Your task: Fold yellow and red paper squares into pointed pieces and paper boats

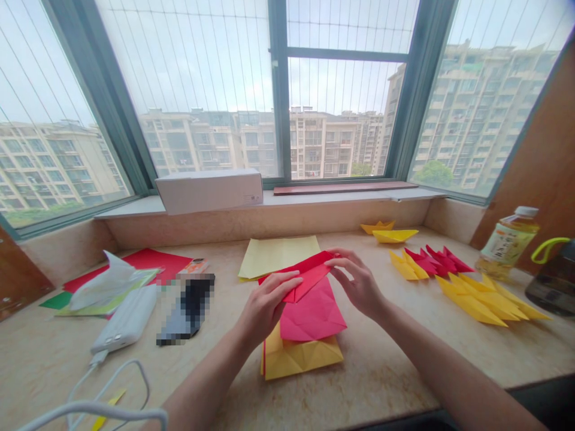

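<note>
Between my two hands is a folded piece of red paper (309, 278), raised over a small stack of creased sheets. My left hand (272, 299) grips its left end, fingers lying over the top. At the right end, my right hand (357, 281) pinches the upper corner between thumb and fingers. Directly below lies a creased pink sheet (312, 317), and beneath that a creased yellow sheet (303, 359). Pale yellow paper (278, 251) lies flat just behind the hands, partly covered by the red piece.
Folded yellow boats (487, 299), red boats (438, 261) and a bottle (507, 242) stand on the right. On the left are a power bank (126, 320) with a white cable (90, 410), a pixelated dark object (186, 311), and red sheets (157, 263). A white box (211, 191) sits on the sill.
</note>
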A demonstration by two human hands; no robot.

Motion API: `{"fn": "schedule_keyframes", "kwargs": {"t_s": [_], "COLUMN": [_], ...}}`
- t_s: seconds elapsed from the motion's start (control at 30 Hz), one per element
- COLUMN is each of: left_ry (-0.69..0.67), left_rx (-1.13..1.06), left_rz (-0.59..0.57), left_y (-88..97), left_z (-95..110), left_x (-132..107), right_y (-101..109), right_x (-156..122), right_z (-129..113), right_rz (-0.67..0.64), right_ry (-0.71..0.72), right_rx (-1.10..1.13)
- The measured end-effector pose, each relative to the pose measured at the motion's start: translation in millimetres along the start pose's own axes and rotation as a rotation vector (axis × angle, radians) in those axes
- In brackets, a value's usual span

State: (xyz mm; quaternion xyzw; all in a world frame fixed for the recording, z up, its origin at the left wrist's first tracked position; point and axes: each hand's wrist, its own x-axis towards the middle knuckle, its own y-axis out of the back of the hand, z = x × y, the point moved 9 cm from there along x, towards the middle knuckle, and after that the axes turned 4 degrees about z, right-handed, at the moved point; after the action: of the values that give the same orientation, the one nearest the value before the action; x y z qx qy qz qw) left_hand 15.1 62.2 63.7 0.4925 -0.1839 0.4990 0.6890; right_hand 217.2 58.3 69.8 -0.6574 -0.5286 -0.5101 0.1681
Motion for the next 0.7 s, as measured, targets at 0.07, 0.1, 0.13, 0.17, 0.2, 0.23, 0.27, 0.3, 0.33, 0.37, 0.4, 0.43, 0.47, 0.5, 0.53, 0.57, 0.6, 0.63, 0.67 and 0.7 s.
{"fn": "schedule_keyframes", "kwargs": {"t_s": [0.07,0.1,0.13,0.17,0.2,0.23,0.27,0.3,0.33,0.37,0.4,0.43,0.47,0.5,0.53,0.57,0.6,0.63,0.67,0.7], "left_ry": [0.001,0.005,0.010,0.017,0.025,0.028,0.031,0.033,0.038,0.046,0.058,0.077,0.102,0.128,0.156,0.185,0.215,0.241,0.261,0.275], "left_rx": [-0.022,-0.033,-0.042,-0.047,-0.049,-0.048,-0.045,-0.046,-0.051,-0.061,-0.074,-0.085,-0.089,-0.088,-0.083,-0.079,-0.078,-0.081,-0.088,-0.097], "left_rz": [0.009,0.019,0.031,0.041,0.047,0.051,0.055,0.062,0.071,0.083,0.100,0.120,0.139,0.152,0.160,0.161,0.157,0.153,0.154,0.161], "left_y": [1.6,2.7,3.9,4.8,5.2,5.4,5.7,6.2,6.9,7.7,8.8,10.0,11.0,11.5,11.4,10.7,9.7,8.7,8.2,8.3], "left_z": [0,0,-1,-2,-3,-3,-3,-3,-3,-3,-3,-4,-5,-7,-8,-10,-12,-13,-14,-15], "left_x": [1,1,1,1,1,1,1,1,1,1,1,2,2,2,2,3,3,3,3,4], "right_y": [0,0,0,0,0,-1,-1,-2,-4,-5,-5,-5,-4,-4,-3,-2,-2,-2,-2,-1], "right_x": [0,-1,-2,-3,-4,-5,-6,-7,-7,-8,-8,-7,-7,-7,-7,-7,-7,-7,-6,-6], "right_z": [2,5,8,12,16,20,24,28,31,32,33,33,34,34,34,35,35,35,35,34], "right_rz": [0.006,0.014,0.028,0.046,0.064,0.079,0.089,0.093,0.092,0.092,0.093,0.098,0.105,0.113,0.120,0.123,0.122,0.118,0.116,0.117], "right_ry": [-0.022,-0.043,-0.068,-0.098,-0.130,-0.166,-0.201,-0.233,-0.262,-0.281,-0.292,-0.299,-0.305,-0.311,-0.319,-0.326,-0.331,-0.334,-0.333,-0.331], "right_rx": [0.022,0.040,0.066,0.099,0.136,0.173,0.207,0.237,0.262,0.285,0.310,0.335,0.355,0.365,0.362,0.347,0.325,0.303,0.287,0.278]}}
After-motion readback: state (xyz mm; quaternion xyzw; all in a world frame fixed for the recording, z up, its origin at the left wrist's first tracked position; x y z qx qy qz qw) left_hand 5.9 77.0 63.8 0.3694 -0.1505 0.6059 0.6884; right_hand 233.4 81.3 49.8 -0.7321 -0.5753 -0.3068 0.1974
